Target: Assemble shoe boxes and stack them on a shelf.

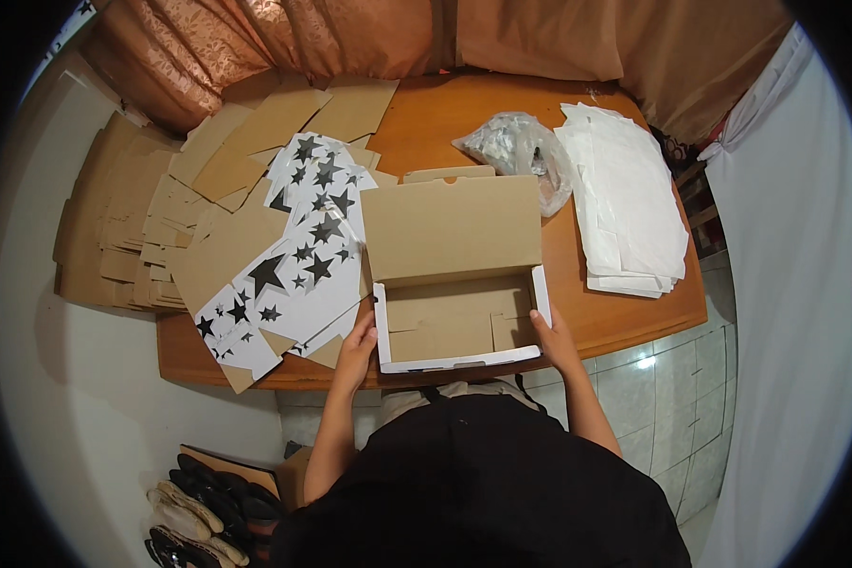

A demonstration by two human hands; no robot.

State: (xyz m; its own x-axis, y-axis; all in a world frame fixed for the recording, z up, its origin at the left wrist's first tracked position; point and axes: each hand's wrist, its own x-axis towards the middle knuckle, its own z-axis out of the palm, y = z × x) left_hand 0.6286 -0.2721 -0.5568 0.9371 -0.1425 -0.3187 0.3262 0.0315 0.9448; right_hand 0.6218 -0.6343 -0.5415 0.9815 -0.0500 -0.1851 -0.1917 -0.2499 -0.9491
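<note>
A cardboard box point(452, 225) stands in front of me at the table's near edge, brown inside and white on its outer walls. Its lid is raised and leans back, and nothing lies inside. My left hand point(356, 346) grips the left wall near the front corner, thumb along the side. On the opposite wall, my right hand point(555, 338) holds the right front corner with its thumb over the rim. The fingers underneath are partly hidden on both sides. Left of the box lie flat white cardboard blanks with black stars point(324, 227).
Brown flattened cardboard sheets point(123, 218) cover the left of the wooden table point(426, 123). A clear plastic bag point(511, 147) with small contents sits behind the box, beside a stack of white paper point(627, 204). Curtains border the far side; shoes point(204, 511) are at lower left.
</note>
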